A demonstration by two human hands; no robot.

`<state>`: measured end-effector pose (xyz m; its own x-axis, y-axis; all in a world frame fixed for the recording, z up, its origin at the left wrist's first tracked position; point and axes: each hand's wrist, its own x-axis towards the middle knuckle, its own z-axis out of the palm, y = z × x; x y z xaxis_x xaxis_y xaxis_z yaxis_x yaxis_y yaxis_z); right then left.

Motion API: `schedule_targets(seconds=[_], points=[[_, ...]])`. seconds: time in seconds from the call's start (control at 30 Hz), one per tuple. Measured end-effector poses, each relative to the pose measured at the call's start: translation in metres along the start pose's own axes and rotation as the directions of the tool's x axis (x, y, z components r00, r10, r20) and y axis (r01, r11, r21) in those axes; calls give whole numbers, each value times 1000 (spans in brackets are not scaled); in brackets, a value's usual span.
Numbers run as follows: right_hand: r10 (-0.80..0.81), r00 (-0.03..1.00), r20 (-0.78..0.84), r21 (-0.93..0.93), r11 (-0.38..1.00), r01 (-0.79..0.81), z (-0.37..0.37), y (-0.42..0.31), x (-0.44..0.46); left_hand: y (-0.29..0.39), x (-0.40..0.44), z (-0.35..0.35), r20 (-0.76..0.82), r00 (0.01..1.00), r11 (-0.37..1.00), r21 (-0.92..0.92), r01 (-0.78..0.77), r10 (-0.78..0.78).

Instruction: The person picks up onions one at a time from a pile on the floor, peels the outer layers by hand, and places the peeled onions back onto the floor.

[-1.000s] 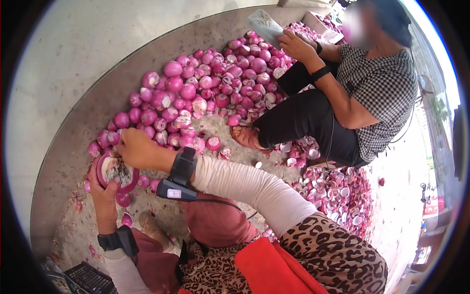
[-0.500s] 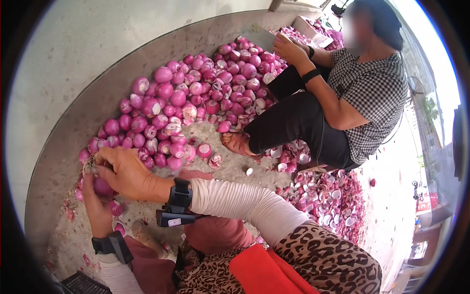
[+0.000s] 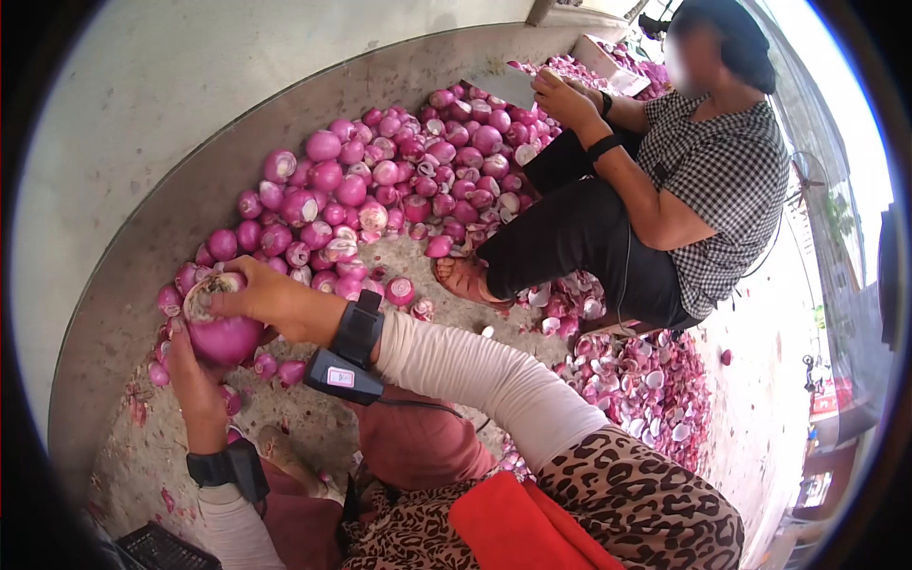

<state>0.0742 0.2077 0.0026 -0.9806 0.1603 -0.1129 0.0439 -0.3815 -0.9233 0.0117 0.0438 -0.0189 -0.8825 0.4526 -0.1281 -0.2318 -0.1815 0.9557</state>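
Big purple onion in both hands, heaps of the things all round

Only one view here, from the head, so clock directions run from the onion in the hands.

That big onion [image 3: 226,340] sits over on the left, its pale, trimmed-looking end tipped upward and the smooth purple side facing down. The right hand [image 3: 271,302] comes in from 2 o'clock and has a proper grip on it, thumb pressed on the pale end. The left hand [image 3: 198,394] is at 7 o'clock, fingers running up along the near side. Honestly can't tell whether it's gripping or just propping.

Both wrists wear black straps, and the right one has a boxy black gadget [image 3: 342,375] by it, at about 4 o'clock.

A couple of small loose onions [image 3: 292,372] lie on the floor near the hands, also 4 o'clock. The main onion pile [image 3: 408,166] spreads out towards 1 and 2 o'clock, up against a low grey wall [image 3: 142,233].

Past 2 o'clock a co-worker [image 3: 712,171] in a checked shirt sits holding a broad, flat blade-like thing [image 3: 508,85]. Peel heap [image 3: 655,389] is just past 3 o'clock, and a black crate [image 3: 166,548] pokes in at 6:30.
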Motion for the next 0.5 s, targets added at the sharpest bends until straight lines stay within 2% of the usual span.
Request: schedule_targets(seconds=[0.03, 0.07, 0.1, 0.13, 0.17, 0.27, 0.37, 0.43, 0.47, 0.5], points=[[118, 993, -26, 110, 987, -115, 0, -7, -4, 5, -3, 2, -63, 995, 997, -9, 75, -75], [236, 971, -40, 219, 950, -222, -1, -13, -7, 0, 1, -5, -61, 995, 997, -10, 72, -73], [235, 971, -40, 217, 951, -221, -5, -9, -3, -9, 8, -21, -78, 997, 995, 91, 34, -27], [239, 969, 53, 291, 925, -244, -10, -3, 4, -12, 12, -29, -91, 996, 982, 191, -3, 21], [237, 960, 146, 361, 891, -275, -15, 5, 10, -15, 16, -36, -93, 995, 982, 187, -4, 22], [241, 968, 71, 372, 894, -250, -11, -1, 5, -14, 19, -36, -62, 998, 994, 108, 6, 1], [252, 962, 105, 396, 877, -273, -15, -2, 7, -5, 12, -14, -28, 998, 997, 53, 61, -59], [268, 959, 96, 416, 864, -283, -18, -1, 9, 1, 8, 0, 46, 997, 983, 175, 50, -58], [279, 956, 88, 435, 853, -289, -19, -1, 11, -4, 12, -5, 44, 997, 983, 177, 54, -63], [281, 956, 88, 438, 850, -291, -20, -1, 12, -9, 18, -8, 150, 988, 962, 272, -21, -21]])
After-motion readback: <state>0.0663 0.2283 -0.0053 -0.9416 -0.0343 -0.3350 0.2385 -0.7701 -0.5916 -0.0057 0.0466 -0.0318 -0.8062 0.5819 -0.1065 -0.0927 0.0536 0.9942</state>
